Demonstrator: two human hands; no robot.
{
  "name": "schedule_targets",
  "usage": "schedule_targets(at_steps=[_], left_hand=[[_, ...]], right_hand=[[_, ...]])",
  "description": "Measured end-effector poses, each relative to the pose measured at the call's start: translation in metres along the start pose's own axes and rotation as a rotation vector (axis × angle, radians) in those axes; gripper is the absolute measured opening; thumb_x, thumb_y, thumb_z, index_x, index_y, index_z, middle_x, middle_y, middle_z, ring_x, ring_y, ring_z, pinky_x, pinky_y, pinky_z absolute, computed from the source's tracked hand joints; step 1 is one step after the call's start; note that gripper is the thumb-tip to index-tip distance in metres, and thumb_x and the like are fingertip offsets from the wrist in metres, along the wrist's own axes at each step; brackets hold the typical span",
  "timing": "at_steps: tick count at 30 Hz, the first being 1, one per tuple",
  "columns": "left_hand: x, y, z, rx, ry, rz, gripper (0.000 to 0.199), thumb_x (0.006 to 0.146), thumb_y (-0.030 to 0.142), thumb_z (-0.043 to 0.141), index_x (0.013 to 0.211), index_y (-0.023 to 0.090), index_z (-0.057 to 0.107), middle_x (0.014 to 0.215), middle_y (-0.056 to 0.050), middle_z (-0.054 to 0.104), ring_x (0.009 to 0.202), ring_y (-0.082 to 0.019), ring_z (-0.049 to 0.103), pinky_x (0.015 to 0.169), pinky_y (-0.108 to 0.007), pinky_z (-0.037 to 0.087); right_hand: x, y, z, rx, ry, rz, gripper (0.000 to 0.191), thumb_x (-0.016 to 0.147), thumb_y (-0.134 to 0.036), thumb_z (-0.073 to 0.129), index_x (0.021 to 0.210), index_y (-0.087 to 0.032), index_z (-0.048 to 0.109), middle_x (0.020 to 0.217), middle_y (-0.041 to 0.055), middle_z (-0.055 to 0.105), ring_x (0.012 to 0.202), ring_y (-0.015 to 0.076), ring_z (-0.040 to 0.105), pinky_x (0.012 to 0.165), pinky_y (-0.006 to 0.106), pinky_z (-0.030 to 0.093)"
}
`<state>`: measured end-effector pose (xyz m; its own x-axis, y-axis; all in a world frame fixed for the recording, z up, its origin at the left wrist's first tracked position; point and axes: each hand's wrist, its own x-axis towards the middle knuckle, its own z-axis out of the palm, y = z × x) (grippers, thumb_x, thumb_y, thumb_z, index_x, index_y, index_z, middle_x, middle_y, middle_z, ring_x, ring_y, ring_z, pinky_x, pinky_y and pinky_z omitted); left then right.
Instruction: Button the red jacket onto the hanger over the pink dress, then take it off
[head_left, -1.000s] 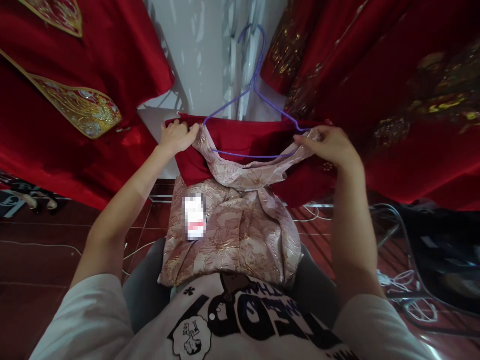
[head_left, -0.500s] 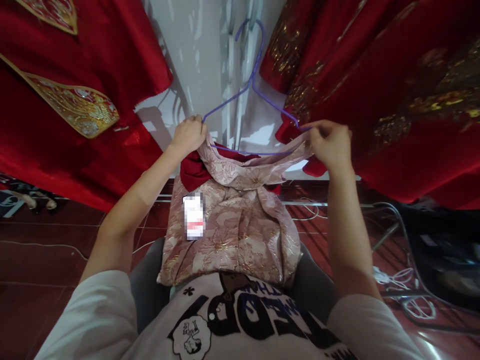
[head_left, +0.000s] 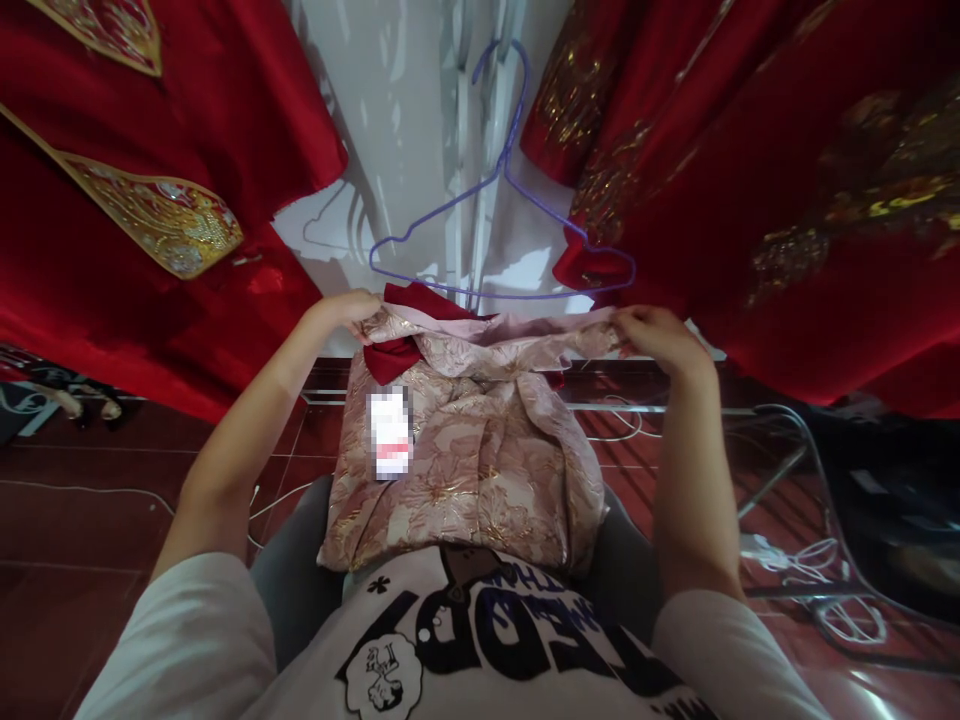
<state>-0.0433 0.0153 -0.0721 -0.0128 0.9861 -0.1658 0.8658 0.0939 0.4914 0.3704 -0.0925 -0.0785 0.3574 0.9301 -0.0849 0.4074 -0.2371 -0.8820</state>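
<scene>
A pink brocade garment (head_left: pixel 450 470) with gold pattern lies folded across my lap, its top band stretched between my hands. My left hand (head_left: pixel 352 312) is closed on the left end of that band. At the right end, my right hand (head_left: pixel 660 340) pinches the cloth between thumb and fingers. Just above the band hangs a purple hanger (head_left: pixel 502 172), apart from both hands, its lower bar bare. Dark red cloth (head_left: pixel 394 358) shows behind and beside the band on the left. A white phone-shaped item, blurred out (head_left: pixel 390 435), rests on the garment.
Red garments with gold decoration hang at the left (head_left: pixel 150 220) and right (head_left: pixel 750 200). Pale metal poles (head_left: pixel 480 200) stand behind the hanger. At the right are a black chair (head_left: pixel 892 500) and white cables (head_left: pixel 810 560) on the red tiled floor (head_left: pixel 82 520).
Both hands have moved down from the hanger's ends, bringing the garment's band with them. The hanger's shoulders and lower bar are now free of the cloth.
</scene>
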Motion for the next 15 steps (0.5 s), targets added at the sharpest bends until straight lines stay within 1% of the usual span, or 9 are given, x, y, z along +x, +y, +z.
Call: schedule_targets(at_steps=[1, 2, 3, 5, 7, 9, 11, 13, 15], left_hand=[[-0.008, 0.002, 0.000, -0.021, -0.103, -0.009, 0.036, 0.092, 0.049, 0.060, 0.083, 0.015, 0.070, 0.074, -0.012, 0.071, 0.070, -0.028, 0.074, 0.073, -0.040, 0.059], [-0.015, 0.004, 0.000, -0.033, -0.206, 0.043, 0.039, 0.094, 0.052, 0.057, 0.091, 0.016, 0.071, 0.081, -0.013, 0.074, 0.073, -0.026, 0.074, 0.072, -0.037, 0.059], [-0.021, 0.007, -0.001, -0.029, -0.277, 0.143, 0.041, 0.094, 0.055, 0.056, 0.098, 0.017, 0.071, 0.086, -0.012, 0.075, 0.076, -0.025, 0.074, 0.072, -0.034, 0.058], [-0.030, 0.013, -0.004, 0.042, -0.373, 0.385, 0.046, 0.089, 0.057, 0.062, 0.111, 0.018, 0.070, 0.094, -0.011, 0.075, 0.085, -0.023, 0.073, 0.073, -0.029, 0.056], [-0.034, 0.022, -0.006, 0.159, -0.401, 0.572, 0.047, 0.083, 0.049, 0.069, 0.119, 0.019, 0.068, 0.099, -0.009, 0.075, 0.089, -0.020, 0.072, 0.074, -0.026, 0.053], [-0.035, 0.033, -0.005, 0.267, -0.368, 0.696, 0.039, 0.083, 0.037, 0.068, 0.117, 0.018, 0.069, 0.097, -0.007, 0.074, 0.085, -0.018, 0.070, 0.074, -0.026, 0.051], [-0.036, 0.044, 0.000, 0.322, -0.270, 0.793, 0.027, 0.086, 0.029, 0.061, 0.109, 0.018, 0.071, 0.094, -0.006, 0.073, 0.084, -0.018, 0.068, 0.076, -0.028, 0.051], [-0.034, 0.055, 0.008, 0.319, -0.104, 0.890, 0.023, 0.091, 0.027, 0.056, 0.105, 0.017, 0.072, 0.105, -0.009, 0.073, 0.098, -0.022, 0.067, 0.089, -0.034, 0.051], [-0.031, 0.062, 0.018, 0.298, 0.041, 0.970, 0.023, 0.094, 0.027, 0.054, 0.105, 0.017, 0.072, 0.130, -0.011, 0.068, 0.121, -0.027, 0.060, 0.105, -0.041, 0.046]], right_hand=[[-0.003, -0.001, 0.001, 0.016, -0.030, 0.041, 0.024, 0.090, -0.006, 0.061, 0.069, -0.015, 0.062, 0.060, 0.0001, 0.060, 0.051, 0.0083, 0.056, 0.047, 0.018, 0.050], [-0.006, -0.002, 0.001, 0.043, -0.060, 0.058, 0.022, 0.091, -0.007, 0.063, 0.070, -0.015, 0.065, 0.063, 0.0007, 0.063, 0.053, 0.0083, 0.058, 0.049, 0.018, 0.053], [-0.007, -0.003, 0.002, 0.080, -0.092, 0.060, 0.020, 0.091, -0.008, 0.063, 0.073, -0.016, 0.067, 0.067, 0.0012, 0.066, 0.056, 0.0086, 0.060, 0.053, 0.019, 0.056], [-0.007, -0.003, 0.002, 0.150, -0.150, 0.031, 0.016, 0.091, -0.010, 0.065, 0.078, -0.017, 0.070, 0.076, 0.0011, 0.071, 0.063, 0.0099, 0.065, 0.062, 0.022, 0.062], [-0.006, -0.003, 0.001, 0.170, -0.187, -0.024, 0.012, 0.090, -0.012, 0.067, 0.082, -0.019, 0.072, 0.080, 0.0007, 0.072, 0.069, 0.0126, 0.068, 0.073, 0.028, 0.064], [-0.007, -0.004, -0.001, 0.153, -0.193, -0.070, 0.009, 0.090, -0.016, 0.068, 0.084, -0.020, 0.074, 0.078, 0.0009, 0.072, 0.072, 0.0155, 0.069, 0.080, 0.034, 0.065], [-0.009, -0.005, -0.004, 0.143, -0.165, -0.112, 0.005, 0.089, -0.020, 0.070, 0.086, -0.021, 0.074, 0.077, 0.0013, 0.072, 0.072, 0.0170, 0.068, 0.084, 0.038, 0.064], [-0.012, -0.006, -0.006, 0.153, -0.115, -0.149, 0.003, 0.087, -0.020, 0.071, 0.086, -0.021, 0.074, 0.078, 0.0016, 0.072, 0.070, 0.0165, 0.067, 0.083, 0.039, 0.063], [-0.013, -0.007, -0.007, 0.179, -0.064, -0.186, 0.003, 0.085, -0.019, 0.072, 0.084, -0.021, 0.072, 0.079, 0.0017, 0.073, 0.069, 0.0157, 0.066, 0.077, 0.036, 0.062]])
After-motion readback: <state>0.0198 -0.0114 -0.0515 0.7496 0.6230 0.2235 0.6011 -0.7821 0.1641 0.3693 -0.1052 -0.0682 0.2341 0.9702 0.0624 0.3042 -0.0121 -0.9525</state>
